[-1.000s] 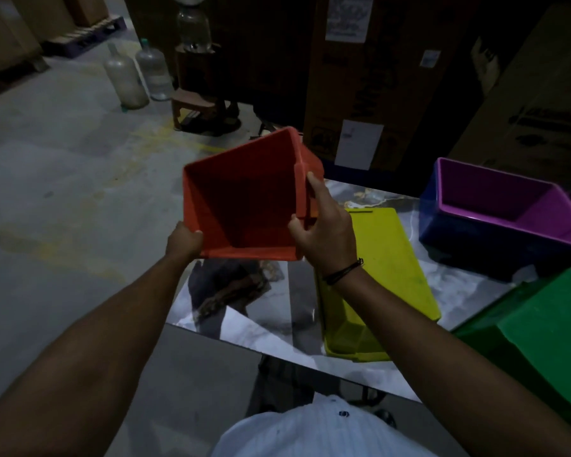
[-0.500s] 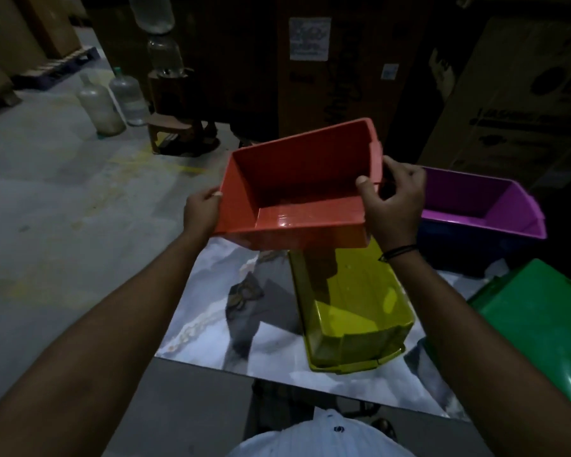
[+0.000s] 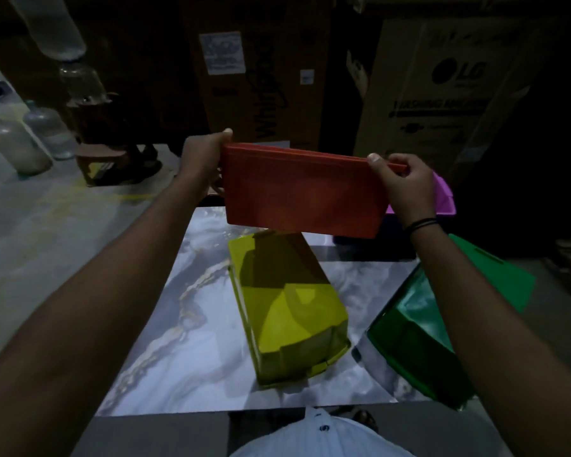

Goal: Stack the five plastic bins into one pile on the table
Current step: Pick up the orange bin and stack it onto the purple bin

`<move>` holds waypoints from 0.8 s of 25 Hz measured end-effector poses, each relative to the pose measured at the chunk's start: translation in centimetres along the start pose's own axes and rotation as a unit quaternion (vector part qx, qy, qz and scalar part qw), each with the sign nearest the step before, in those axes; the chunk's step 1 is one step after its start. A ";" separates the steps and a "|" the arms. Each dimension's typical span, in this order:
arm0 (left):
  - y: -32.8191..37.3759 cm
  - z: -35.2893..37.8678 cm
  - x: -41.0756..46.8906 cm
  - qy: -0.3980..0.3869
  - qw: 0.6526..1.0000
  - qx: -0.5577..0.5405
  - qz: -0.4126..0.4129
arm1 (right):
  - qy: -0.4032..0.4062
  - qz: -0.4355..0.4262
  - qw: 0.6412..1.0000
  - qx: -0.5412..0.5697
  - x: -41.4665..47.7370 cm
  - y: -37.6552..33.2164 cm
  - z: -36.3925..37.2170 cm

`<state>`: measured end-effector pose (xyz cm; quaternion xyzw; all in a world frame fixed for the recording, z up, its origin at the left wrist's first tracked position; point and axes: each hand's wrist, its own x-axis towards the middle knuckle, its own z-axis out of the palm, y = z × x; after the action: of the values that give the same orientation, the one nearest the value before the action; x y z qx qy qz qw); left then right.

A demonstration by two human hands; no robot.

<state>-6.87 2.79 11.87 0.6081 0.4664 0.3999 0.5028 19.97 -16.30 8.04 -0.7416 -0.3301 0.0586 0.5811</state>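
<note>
I hold a red bin (image 3: 305,196) in the air above the far half of the marble table (image 3: 192,357), its side wall facing me. My left hand (image 3: 201,156) grips its left rim and my right hand (image 3: 406,183) grips its right rim. Below it a yellow bin (image 3: 290,311) lies on the table. A green bin (image 3: 422,324) lies tilted at the table's right edge. Behind my right hand a purple bin (image 3: 445,196) sits nested in a dark blue bin (image 3: 376,249), mostly hidden.
Large cardboard appliance boxes (image 3: 442,94) stand behind the table. Clear water jugs (image 3: 17,146) and a low stand (image 3: 112,159) are on the concrete floor at the left. The room is dim.
Both hands have carried the red bin right and further out over the table. It has turned so its opening no longer faces me and I see its outer wall.
</note>
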 end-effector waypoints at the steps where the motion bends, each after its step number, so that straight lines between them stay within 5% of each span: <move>1: 0.5 1.5 0.0 -0.012 1.000 0.005 0.009 | -0.001 0.011 1.000 -0.007 0.7 0.4 -0.8; 12: 1.7 15.6 2.1 -0.287 0.949 0.098 0.084 | -0.069 0.004 0.977 -0.203 11.1 8.0 -11.0; 20: -2.1 23.6 3.7 -0.310 0.941 0.099 0.090 | -0.100 0.008 0.975 -0.198 15.9 14.9 -12.9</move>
<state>16.25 0.90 5.79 0.7878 0.2684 0.1871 0.5218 44.64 -19.69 3.47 -0.8350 -0.3858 0.0709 0.3857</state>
